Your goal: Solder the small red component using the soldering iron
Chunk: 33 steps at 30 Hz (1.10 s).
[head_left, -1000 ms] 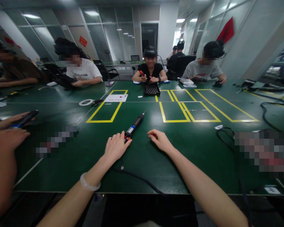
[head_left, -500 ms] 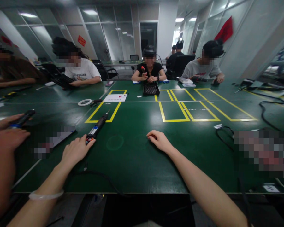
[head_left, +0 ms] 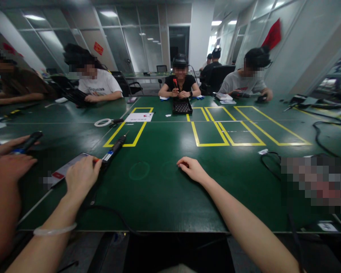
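My left hand (head_left: 82, 173) is wrapped round the rear end of a black electric screwdriver (head_left: 113, 148), which lies over the green table (head_left: 165, 201) with its thin bit pointing away from me. Under and beside that hand is a flat phone-like panel (head_left: 63, 170) with a red patch, partly covered. A dark cable runs from the tool area toward the table's near edge. My right hand (head_left: 191, 167) rests on the table at the middle, its fingers curled in; whether they hold anything small is hidden. Two faint rings are marked on the surface between my hands.
Yellow tape rectangles (head_left: 213, 145) mark the table ahead, with a white paper (head_left: 139, 117) at the left one. A black tray (head_left: 182, 106) stands before a person opposite. Another person's hands (head_left: 13, 165) hold a screwdriver at the left. Cables (head_left: 268, 167) lie at the right.
My left hand has moved left and slightly toward me, over the phone-like panel, and the screwdriver has slid a little left with it. My right hand has stayed in place.
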Motion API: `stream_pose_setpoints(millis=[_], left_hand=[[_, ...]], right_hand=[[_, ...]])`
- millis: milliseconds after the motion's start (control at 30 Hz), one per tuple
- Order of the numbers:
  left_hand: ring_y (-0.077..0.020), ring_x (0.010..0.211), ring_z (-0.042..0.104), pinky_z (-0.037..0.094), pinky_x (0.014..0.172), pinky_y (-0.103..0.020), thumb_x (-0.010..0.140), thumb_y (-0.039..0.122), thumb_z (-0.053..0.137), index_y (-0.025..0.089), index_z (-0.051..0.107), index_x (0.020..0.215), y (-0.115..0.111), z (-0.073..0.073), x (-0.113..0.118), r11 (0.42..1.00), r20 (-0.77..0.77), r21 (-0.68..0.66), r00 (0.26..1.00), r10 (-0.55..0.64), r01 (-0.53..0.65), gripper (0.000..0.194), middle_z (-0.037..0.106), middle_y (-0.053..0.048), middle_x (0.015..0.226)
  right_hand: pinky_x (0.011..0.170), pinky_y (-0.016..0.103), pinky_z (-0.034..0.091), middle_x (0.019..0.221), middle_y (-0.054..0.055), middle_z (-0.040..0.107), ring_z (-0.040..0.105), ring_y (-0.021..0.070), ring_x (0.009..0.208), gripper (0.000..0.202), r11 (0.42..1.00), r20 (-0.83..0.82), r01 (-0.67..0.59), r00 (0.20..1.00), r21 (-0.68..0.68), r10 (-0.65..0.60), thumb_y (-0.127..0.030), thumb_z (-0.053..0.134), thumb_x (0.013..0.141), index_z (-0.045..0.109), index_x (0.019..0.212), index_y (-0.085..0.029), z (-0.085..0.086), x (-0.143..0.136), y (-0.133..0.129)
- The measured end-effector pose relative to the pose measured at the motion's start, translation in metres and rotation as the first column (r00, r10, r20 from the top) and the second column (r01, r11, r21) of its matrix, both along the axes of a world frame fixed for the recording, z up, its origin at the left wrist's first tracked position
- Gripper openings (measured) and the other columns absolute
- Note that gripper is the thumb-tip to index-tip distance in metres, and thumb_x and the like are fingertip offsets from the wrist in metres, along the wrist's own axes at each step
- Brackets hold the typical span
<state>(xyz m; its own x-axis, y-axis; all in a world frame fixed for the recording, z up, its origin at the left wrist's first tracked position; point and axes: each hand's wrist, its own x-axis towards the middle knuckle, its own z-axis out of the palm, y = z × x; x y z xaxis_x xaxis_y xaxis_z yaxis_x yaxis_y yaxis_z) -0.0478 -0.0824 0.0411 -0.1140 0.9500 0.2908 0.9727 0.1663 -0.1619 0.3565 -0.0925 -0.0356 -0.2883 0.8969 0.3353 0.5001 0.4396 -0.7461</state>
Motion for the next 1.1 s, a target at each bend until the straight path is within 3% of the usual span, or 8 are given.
stream_pose_setpoints(millis=[100,167,267,367,467,600,767,1100], left_hand=[[-0.0269,0.092,0.064,0.047,0.080,-0.038,0.090,0.050,0.036,0.016,0.057,0.105,0.007,0.006,0.025,0.992,0.387,0.089,0.915,-0.118,0.090,0.043,0.068,-0.009,0.097],[-0.0214,0.088,0.065,0.048,0.084,-0.036,0.087,0.050,0.045,0.016,0.057,0.105,0.011,0.010,0.056,0.958,0.702,0.143,0.656,-0.275,0.249,0.040,0.069,-0.007,0.092],[-0.0188,0.086,0.064,0.051,0.079,-0.033,0.083,0.049,0.052,0.015,0.060,0.106,0.012,0.014,0.114,0.882,0.918,0.148,0.270,-0.291,0.448,0.042,0.067,-0.007,0.093],[-0.0146,0.078,0.061,0.049,0.070,-0.028,0.085,0.045,0.051,0.017,0.062,0.113,0.009,0.015,0.168,0.794,0.968,0.123,0.104,-0.227,0.595,0.041,0.065,-0.005,0.090],[-0.0134,0.076,0.059,0.044,0.062,-0.024,0.085,0.040,0.053,0.017,0.060,0.117,0.009,0.006,0.204,0.751,0.978,0.130,0.042,-0.205,0.647,0.040,0.065,-0.004,0.086],[-0.0149,0.080,0.061,0.043,0.062,-0.024,0.081,0.038,0.060,0.014,0.060,0.106,0.013,-0.020,0.224,0.762,0.990,0.118,-0.016,-0.140,0.637,0.035,0.068,-0.006,0.086],[-0.0145,0.082,0.061,0.045,0.071,-0.026,0.081,0.038,0.061,0.015,0.066,0.106,0.015,-0.042,0.226,0.748,0.996,0.078,-0.016,-0.090,0.659,0.035,0.070,-0.007,0.100],[-0.0139,0.074,0.063,0.046,0.068,-0.026,0.077,0.041,0.066,0.015,0.054,0.099,0.013,-0.049,0.227,0.777,0.992,0.106,-0.119,-0.039,0.621,0.036,0.070,-0.005,0.084]], right_hand=[[0.071,0.026,0.045,0.086,0.003,0.067,0.060,0.0150,0.075,0.015,1.000,-0.013,-0.001,1.000,-0.013,0.001,-0.019,0.053,0.087,0.067,0.093,-0.019,-0.001,-0.001,0.001],[0.070,0.026,0.045,0.085,0.003,0.068,0.060,0.0148,0.075,0.016,0.999,-0.042,-0.006,0.999,-0.040,0.005,-0.021,0.053,0.087,0.067,0.093,-0.018,-0.001,-0.001,0.001],[0.069,0.027,0.046,0.085,0.004,0.068,0.061,0.0151,0.074,0.017,0.993,-0.129,-0.031,0.992,-0.113,0.016,-0.024,0.054,0.087,0.067,0.095,-0.017,-0.001,0.000,0.001],[0.073,0.028,0.047,0.086,0.004,0.069,0.063,0.0160,0.077,0.018,0.980,-0.254,-0.074,0.967,-0.182,0.026,-0.027,0.055,0.086,0.066,0.096,-0.017,0.000,0.001,0.002],[0.074,0.029,0.048,0.086,0.004,0.068,0.063,0.0157,0.078,0.021,0.973,-0.395,-0.117,0.918,-0.199,0.030,-0.029,0.058,0.084,0.063,0.100,-0.017,0.001,0.000,0.004],[0.068,0.027,0.048,0.083,0.002,0.065,0.059,0.0131,0.070,0.033,0.972,-0.524,-0.142,0.852,-0.189,0.023,-0.030,0.061,0.082,0.057,0.112,-0.018,0.001,0.000,0.007],[0.062,0.025,0.044,0.079,0.000,0.061,0.054,0.0108,0.064,0.035,0.970,-0.531,-0.156,0.847,-0.185,0.035,-0.030,0.063,0.080,0.056,0.112,-0.018,-0.003,0.000,0.009],[0.059,0.024,0.040,0.075,-0.002,0.059,0.051,0.0103,0.061,0.026,0.977,-0.411,-0.140,0.909,-0.161,0.062,-0.034,0.067,0.079,0.058,0.097,-0.018,0.000,-0.005,0.002]])
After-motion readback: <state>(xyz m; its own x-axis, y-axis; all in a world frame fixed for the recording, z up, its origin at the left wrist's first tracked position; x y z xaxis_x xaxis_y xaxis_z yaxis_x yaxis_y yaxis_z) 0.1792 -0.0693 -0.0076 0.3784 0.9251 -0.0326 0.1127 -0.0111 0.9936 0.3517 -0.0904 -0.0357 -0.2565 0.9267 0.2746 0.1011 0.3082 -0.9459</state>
